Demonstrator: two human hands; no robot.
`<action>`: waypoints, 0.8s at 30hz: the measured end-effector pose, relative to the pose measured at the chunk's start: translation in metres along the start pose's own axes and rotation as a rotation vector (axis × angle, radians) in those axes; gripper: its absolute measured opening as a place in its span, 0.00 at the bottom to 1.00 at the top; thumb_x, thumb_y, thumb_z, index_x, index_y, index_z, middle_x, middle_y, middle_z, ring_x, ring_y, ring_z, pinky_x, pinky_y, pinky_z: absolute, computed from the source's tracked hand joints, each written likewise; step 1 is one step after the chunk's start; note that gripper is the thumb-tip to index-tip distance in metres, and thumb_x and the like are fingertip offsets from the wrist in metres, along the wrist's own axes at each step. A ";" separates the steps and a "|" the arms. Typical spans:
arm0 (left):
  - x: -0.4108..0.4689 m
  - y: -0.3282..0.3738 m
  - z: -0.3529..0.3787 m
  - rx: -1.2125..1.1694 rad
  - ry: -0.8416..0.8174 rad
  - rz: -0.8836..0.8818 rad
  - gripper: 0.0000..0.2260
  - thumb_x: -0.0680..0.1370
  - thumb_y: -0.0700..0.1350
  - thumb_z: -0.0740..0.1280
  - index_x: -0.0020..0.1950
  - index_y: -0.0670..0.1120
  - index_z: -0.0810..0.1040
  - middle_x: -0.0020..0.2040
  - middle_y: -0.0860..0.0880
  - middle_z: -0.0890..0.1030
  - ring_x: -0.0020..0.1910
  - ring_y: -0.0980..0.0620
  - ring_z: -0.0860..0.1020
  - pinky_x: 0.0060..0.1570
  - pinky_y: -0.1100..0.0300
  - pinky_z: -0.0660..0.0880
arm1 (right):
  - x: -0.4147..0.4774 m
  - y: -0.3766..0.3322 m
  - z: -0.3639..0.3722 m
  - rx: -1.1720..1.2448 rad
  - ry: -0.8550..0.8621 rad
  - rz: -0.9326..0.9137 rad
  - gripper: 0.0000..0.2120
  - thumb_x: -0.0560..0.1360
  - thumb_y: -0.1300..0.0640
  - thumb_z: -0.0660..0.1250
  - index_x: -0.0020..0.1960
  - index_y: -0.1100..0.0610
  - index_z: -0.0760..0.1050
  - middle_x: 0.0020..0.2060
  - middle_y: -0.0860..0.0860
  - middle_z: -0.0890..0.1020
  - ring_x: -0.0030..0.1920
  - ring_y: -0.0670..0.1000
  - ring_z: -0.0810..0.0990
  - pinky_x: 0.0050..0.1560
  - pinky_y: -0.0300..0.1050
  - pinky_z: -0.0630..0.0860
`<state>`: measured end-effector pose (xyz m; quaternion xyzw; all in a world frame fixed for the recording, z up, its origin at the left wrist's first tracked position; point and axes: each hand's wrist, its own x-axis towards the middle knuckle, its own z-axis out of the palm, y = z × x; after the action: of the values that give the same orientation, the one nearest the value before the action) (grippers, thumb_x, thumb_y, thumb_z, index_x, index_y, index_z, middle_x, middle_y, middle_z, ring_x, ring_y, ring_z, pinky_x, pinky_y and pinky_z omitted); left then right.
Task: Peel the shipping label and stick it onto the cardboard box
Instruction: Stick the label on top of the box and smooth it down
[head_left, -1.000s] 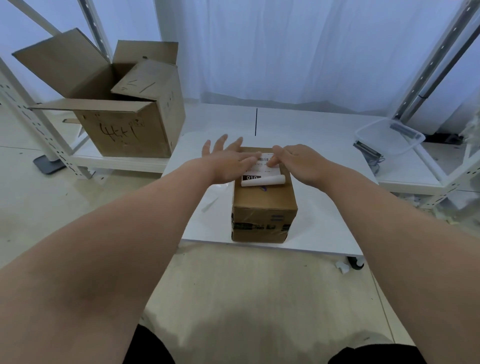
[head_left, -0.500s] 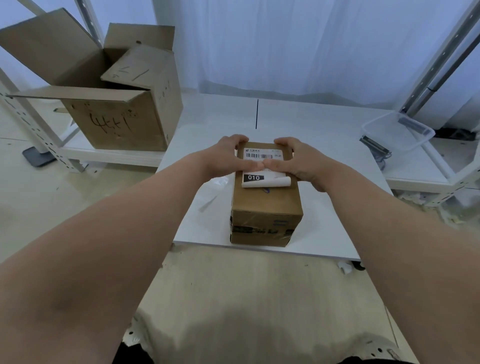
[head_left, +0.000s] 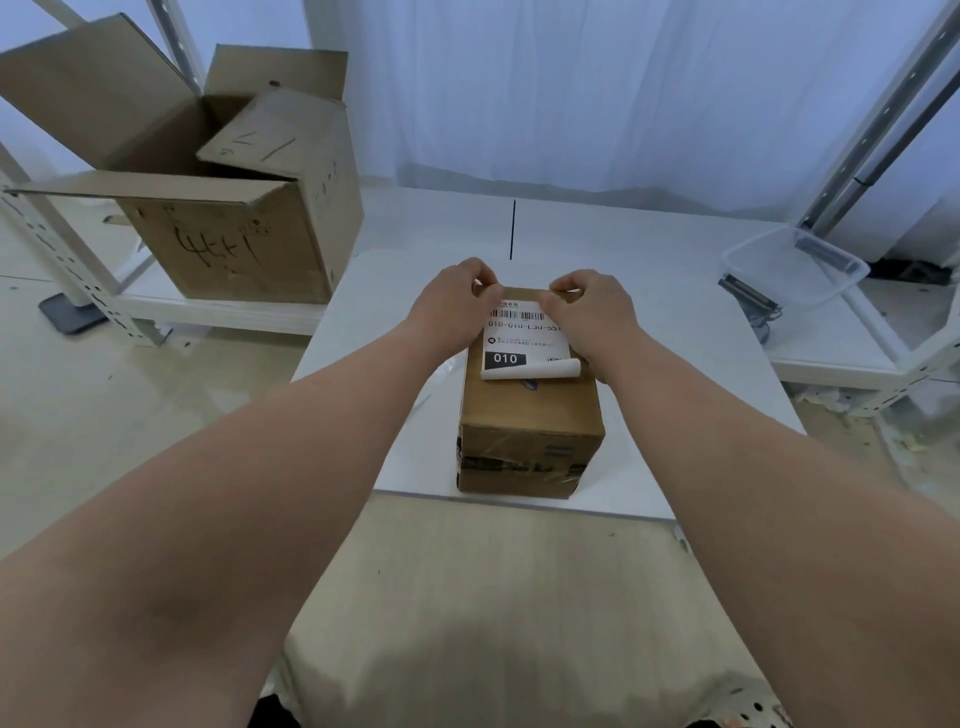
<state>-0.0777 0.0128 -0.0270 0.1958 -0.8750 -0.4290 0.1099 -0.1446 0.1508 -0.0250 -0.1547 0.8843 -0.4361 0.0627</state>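
Note:
A small brown cardboard box (head_left: 530, 415) stands at the front edge of the white table (head_left: 649, 312). A white shipping label (head_left: 519, 338) with a barcode and a black "010" patch lies on the box's top. Its near edge curls up off the cardboard. My left hand (head_left: 452, 301) has its fingertips curled onto the label's far left corner. My right hand (head_left: 592, 312) does the same at the far right corner and covers the label's right edge. Both hands rest on the box top.
A large open cardboard box (head_left: 234, 244) sits on a low white shelf at the left. A clear plastic tub (head_left: 795, 270) stands on the shelf at the right. A thin clear strip (head_left: 441, 379) lies on the table left of the small box.
Both hands slid from the middle of the label to its far corners, and the fingers curled in. More of the printed label now shows. The box has not moved.

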 end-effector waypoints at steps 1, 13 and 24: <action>0.000 0.001 -0.001 0.002 -0.026 -0.013 0.11 0.78 0.50 0.63 0.57 0.46 0.72 0.56 0.46 0.76 0.49 0.48 0.77 0.49 0.56 0.76 | -0.001 0.000 0.000 0.006 0.000 0.015 0.16 0.77 0.52 0.64 0.64 0.56 0.72 0.60 0.53 0.76 0.60 0.54 0.76 0.62 0.51 0.74; 0.004 0.008 0.004 0.099 -0.014 -0.099 0.15 0.76 0.57 0.63 0.54 0.48 0.68 0.54 0.44 0.77 0.47 0.45 0.80 0.47 0.51 0.78 | -0.005 0.004 -0.006 0.092 -0.228 0.153 0.36 0.69 0.39 0.71 0.69 0.52 0.61 0.56 0.53 0.78 0.53 0.55 0.81 0.53 0.55 0.80; -0.004 0.011 -0.007 -0.008 -0.144 -0.020 0.25 0.76 0.51 0.67 0.72 0.52 0.65 0.68 0.45 0.64 0.54 0.48 0.74 0.49 0.61 0.75 | -0.007 0.002 -0.015 -0.009 -0.110 -0.075 0.21 0.80 0.54 0.59 0.73 0.52 0.65 0.74 0.53 0.64 0.73 0.54 0.63 0.72 0.47 0.63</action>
<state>-0.0745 0.0153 -0.0142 0.1726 -0.8769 -0.4466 0.0434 -0.1427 0.1656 -0.0174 -0.2117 0.8751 -0.4249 0.0941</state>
